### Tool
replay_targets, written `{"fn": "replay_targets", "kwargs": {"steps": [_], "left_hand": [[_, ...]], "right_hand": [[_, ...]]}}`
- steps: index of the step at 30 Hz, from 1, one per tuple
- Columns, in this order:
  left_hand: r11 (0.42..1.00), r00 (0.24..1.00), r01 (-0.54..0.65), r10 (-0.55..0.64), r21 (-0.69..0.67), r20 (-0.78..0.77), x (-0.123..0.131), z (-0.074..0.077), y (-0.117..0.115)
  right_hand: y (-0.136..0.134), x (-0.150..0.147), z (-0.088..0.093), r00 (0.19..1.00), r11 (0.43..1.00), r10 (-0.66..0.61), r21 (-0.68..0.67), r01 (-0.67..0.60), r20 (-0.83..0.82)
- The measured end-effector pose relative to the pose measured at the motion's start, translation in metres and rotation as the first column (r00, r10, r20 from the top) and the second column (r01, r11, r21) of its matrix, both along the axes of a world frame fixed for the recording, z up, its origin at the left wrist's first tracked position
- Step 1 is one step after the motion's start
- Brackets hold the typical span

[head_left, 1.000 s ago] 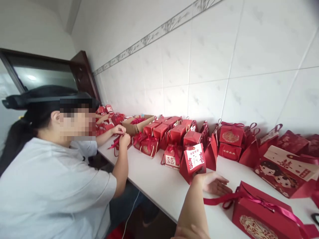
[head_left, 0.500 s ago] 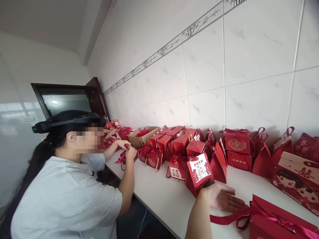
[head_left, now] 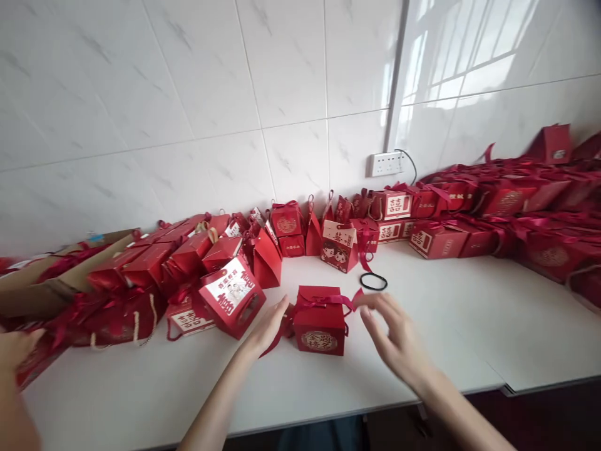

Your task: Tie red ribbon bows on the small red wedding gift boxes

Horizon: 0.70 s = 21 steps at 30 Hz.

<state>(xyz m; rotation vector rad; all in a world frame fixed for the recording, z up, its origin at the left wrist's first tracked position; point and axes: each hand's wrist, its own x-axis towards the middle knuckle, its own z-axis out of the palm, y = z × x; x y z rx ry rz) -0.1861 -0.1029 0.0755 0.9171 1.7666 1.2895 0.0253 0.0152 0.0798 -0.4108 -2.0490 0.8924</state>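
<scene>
A red gift box [head_left: 320, 321] with a gold round emblem stands upright on the white table in front of me. A dark pink ribbon [head_left: 323, 302] runs across its top, with ends out to both sides. My left hand [head_left: 268, 327] is at the box's left side, fingers stretched out by the loose ribbon there. To the right of the box is my right hand [head_left: 392, 329], slightly blurred. Its thumb and forefinger are apart, and the fingertips are at the ribbon's right end; whether they touch it I cannot tell.
A red box with a white couple label [head_left: 233, 297] leans left of my left hand. Several red boxes line the wall, piled high at right [head_left: 554, 194]. A black elastic ring [head_left: 374, 281] lies behind my right hand. At far left, another person's hand [head_left: 19, 351] is on a red box.
My view has swung right and down, so the co-worker is mostly out of frame. The box is now central, and my right hand has come into view beside it.
</scene>
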Motion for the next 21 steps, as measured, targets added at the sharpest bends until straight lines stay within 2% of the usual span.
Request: {"fn": "replay_targets", "kwargs": {"steps": [1, 2, 5, 9, 11, 14, 16, 17, 19, 21], "left_hand": [[1.000, 1.000, 0.006, -0.005, 0.009, -0.009, 0.002, 0.002, -0.004], [1.000, 0.999, 0.018, -0.018, 0.010, -0.033, 0.005, 0.004, -0.006], [0.998, 0.996, 0.062, -0.061, 0.012, -0.060, 0.015, 0.008, -0.008], [0.996, 0.996, 0.092, -0.092, 0.021, -0.002, 0.024, 0.008, -0.010], [0.996, 0.996, 0.084, -0.085, 0.038, 0.016, 0.026, 0.010, -0.015], [0.993, 0.997, 0.069, -0.071, 0.093, 0.018, 0.028, 0.013, -0.025], [0.990, 0.993, 0.081, -0.089, 0.115, 0.071, 0.031, 0.012, -0.030], [0.989, 0.989, 0.084, -0.098, 0.120, 0.114, 0.033, 0.011, -0.032], [0.992, 0.975, 0.073, -0.093, 0.106, 0.203, 0.038, 0.007, -0.036], [0.997, 0.955, 0.035, -0.055, 0.072, 0.291, 0.045, 0.002, -0.039]], "right_hand": [[0.017, -0.002, 0.004, 0.995, 0.995, -0.067, -0.069, 0.072, 0.076], [0.029, -0.006, 0.006, 0.986, 0.985, -0.044, -0.161, 0.070, 0.159], [0.044, -0.020, 0.005, 0.938, 0.917, 0.175, -0.397, -0.044, 0.298], [0.039, -0.025, 0.004, 0.869, 0.816, 0.377, -0.559, -0.147, 0.321], [0.036, -0.020, 0.005, 0.832, 0.743, 0.474, -0.639, -0.201, 0.290], [0.035, -0.012, 0.005, 0.787, 0.583, 0.605, -0.741, -0.333, 0.122], [0.035, -0.008, 0.002, 0.765, 0.471, 0.644, -0.793, -0.387, 0.009], [0.035, -0.007, 0.000, 0.764, 0.435, 0.645, -0.812, -0.390, -0.021], [0.033, -0.003, -0.004, 0.770, 0.398, 0.637, -0.839, -0.370, -0.037], [0.030, 0.001, -0.009, 0.772, 0.392, 0.635, -0.855, -0.340, -0.016]]}}
